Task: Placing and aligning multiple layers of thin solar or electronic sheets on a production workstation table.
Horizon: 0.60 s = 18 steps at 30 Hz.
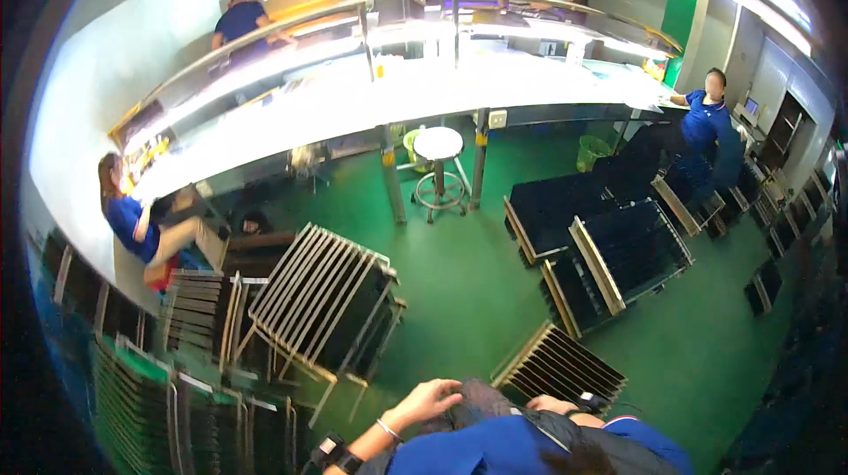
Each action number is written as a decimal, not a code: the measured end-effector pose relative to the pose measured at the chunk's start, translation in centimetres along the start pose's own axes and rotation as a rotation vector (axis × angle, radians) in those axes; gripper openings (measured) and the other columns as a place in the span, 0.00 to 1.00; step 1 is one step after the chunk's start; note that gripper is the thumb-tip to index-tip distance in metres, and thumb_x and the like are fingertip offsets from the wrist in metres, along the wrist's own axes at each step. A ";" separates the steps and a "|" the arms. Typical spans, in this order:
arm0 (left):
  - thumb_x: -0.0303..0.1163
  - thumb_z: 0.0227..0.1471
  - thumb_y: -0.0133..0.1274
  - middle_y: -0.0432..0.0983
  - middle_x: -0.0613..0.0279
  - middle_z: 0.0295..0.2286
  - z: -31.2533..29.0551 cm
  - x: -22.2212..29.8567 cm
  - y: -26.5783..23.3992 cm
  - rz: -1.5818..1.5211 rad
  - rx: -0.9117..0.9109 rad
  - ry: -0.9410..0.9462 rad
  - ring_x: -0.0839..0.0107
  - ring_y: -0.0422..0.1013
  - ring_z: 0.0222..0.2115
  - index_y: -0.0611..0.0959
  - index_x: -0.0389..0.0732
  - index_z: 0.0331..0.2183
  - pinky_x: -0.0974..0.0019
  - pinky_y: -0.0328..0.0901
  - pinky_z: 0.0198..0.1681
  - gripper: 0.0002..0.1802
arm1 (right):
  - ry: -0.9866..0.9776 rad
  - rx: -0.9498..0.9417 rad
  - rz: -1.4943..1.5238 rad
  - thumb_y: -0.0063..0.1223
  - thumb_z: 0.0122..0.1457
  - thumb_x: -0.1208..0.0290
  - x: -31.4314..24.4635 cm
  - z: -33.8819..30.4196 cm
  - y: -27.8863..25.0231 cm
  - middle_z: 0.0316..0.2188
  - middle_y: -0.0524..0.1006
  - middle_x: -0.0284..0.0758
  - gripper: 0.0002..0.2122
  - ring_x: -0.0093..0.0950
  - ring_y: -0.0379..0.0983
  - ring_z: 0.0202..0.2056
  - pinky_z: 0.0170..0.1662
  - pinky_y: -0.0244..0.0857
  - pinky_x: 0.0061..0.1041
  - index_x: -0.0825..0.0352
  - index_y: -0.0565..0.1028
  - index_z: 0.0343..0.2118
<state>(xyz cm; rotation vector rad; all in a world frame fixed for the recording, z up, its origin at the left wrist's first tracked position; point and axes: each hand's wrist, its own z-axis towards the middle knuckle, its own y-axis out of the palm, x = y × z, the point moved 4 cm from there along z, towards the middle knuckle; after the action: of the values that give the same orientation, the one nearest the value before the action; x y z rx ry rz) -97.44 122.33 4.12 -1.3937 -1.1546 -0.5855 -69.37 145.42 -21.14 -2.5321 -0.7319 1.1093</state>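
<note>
My left hand is low in the middle, in front of my blue shirt. Its fingers reach loosely to the right and look apart, with nothing seen in them. A silver bracelet and a dark strap with a small device circle that arm. Beside the fingertips lies a dark, textured shape that I cannot make out. My right hand shows only in part, close to my body, its fingers mostly hidden. The slatted metal rack stands just beyond it.
Slatted racks crowd the left, and dark-filled racks stand on the right of the green floor. Ahead are a round stool and a long, brightly lit bench. Several people are around it, one seated at left.
</note>
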 end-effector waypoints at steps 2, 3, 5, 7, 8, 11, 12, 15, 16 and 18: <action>0.40 0.51 0.55 0.77 0.53 0.35 2.3 -0.5 -2.7 0.018 0.022 0.011 0.66 0.74 0.36 0.75 0.38 0.46 0.63 0.69 0.40 0.23 | 0.343 0.105 0.094 0.50 0.44 0.64 -2.5 -2.7 -4.6 0.43 0.76 0.40 0.20 0.38 0.72 0.46 0.48 0.65 0.32 0.62 0.76 0.43; 0.40 0.51 0.55 0.77 0.53 0.34 4.2 -1.5 -3.4 -0.001 0.014 -0.015 0.67 0.74 0.35 0.75 0.39 0.47 0.63 0.68 0.41 0.23 | 0.423 0.185 0.067 0.49 0.43 0.66 -1.6 -2.8 -6.7 0.41 0.77 0.40 0.19 0.40 0.72 0.45 0.48 0.65 0.33 0.61 0.77 0.42; 0.41 0.52 0.55 0.77 0.53 0.34 7.8 -1.4 -5.8 0.014 -0.008 -0.033 0.67 0.74 0.36 0.75 0.39 0.47 0.63 0.68 0.41 0.23 | 0.511 0.212 -0.007 0.48 0.45 0.66 1.2 -1.5 -10.4 0.38 0.78 0.41 0.14 0.41 0.73 0.42 0.47 0.66 0.34 0.57 0.80 0.36; 0.41 0.52 0.54 0.77 0.53 0.36 11.7 -1.4 -8.1 0.017 0.008 -0.049 0.67 0.74 0.37 0.75 0.38 0.47 0.64 0.68 0.42 0.24 | 0.647 0.348 0.029 0.49 0.46 0.64 -2.7 -1.5 -16.2 0.37 0.78 0.41 0.12 0.41 0.73 0.42 0.47 0.66 0.35 0.58 0.81 0.33; 0.41 0.52 0.55 0.77 0.53 0.36 13.4 -1.2 -9.7 -0.020 0.029 -0.065 0.67 0.74 0.38 0.75 0.39 0.48 0.63 0.68 0.42 0.24 | 0.643 0.348 0.019 0.49 0.46 0.64 -2.4 0.5 -18.5 0.37 0.78 0.41 0.12 0.41 0.73 0.42 0.47 0.66 0.35 0.58 0.81 0.33; 0.41 0.52 0.54 0.77 0.52 0.37 19.9 -1.5 -14.0 -0.016 0.076 -0.093 0.66 0.74 0.38 0.74 0.39 0.48 0.63 0.68 0.43 0.24 | 0.503 0.254 -0.099 0.50 0.45 0.62 1.1 10.4 -24.6 0.35 0.78 0.42 0.13 0.41 0.74 0.40 0.44 0.67 0.37 0.60 0.80 0.32; 0.41 0.52 0.54 0.77 0.52 0.37 22.4 -2.0 -15.6 -0.010 0.118 -0.109 0.65 0.74 0.38 0.74 0.39 0.48 0.64 0.68 0.43 0.24 | 0.342 0.169 -0.221 0.51 0.45 0.61 2.7 15.6 -27.3 0.35 0.78 0.43 0.14 0.41 0.74 0.39 0.43 0.67 0.38 0.60 0.80 0.32; 0.45 0.50 0.55 0.76 0.48 0.37 30.6 -2.8 -20.2 0.121 0.270 -0.215 0.61 0.75 0.37 0.77 0.39 0.45 0.62 0.68 0.42 0.25 | 0.231 0.232 -0.156 0.52 0.42 0.65 2.6 27.9 -37.1 0.35 0.78 0.40 0.14 0.40 0.74 0.41 0.45 0.67 0.38 0.58 0.79 0.34; 0.44 0.50 0.55 0.77 0.49 0.37 33.9 -4.8 -20.8 0.011 0.362 -0.288 0.62 0.75 0.36 0.77 0.38 0.45 0.63 0.68 0.42 0.24 | 0.117 0.331 -0.169 0.51 0.43 0.67 1.1 31.0 -42.7 0.35 0.78 0.41 0.13 0.40 0.74 0.42 0.47 0.67 0.38 0.59 0.79 0.34; 0.42 0.50 0.56 0.77 0.50 0.37 40.3 -4.4 -22.4 -0.121 0.468 -0.279 0.63 0.75 0.36 0.76 0.38 0.45 0.63 0.69 0.42 0.24 | -0.004 0.593 -0.309 0.48 0.44 0.70 -2.3 36.6 -53.7 0.32 0.77 0.44 0.09 0.41 0.74 0.37 0.41 0.68 0.37 0.63 0.78 0.28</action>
<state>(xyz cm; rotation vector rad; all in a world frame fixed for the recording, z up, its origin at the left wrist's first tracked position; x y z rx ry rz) -129.93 155.24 2.17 -1.0246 -1.4954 -0.1825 -116.02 190.74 -20.39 -1.8534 -0.6468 1.0331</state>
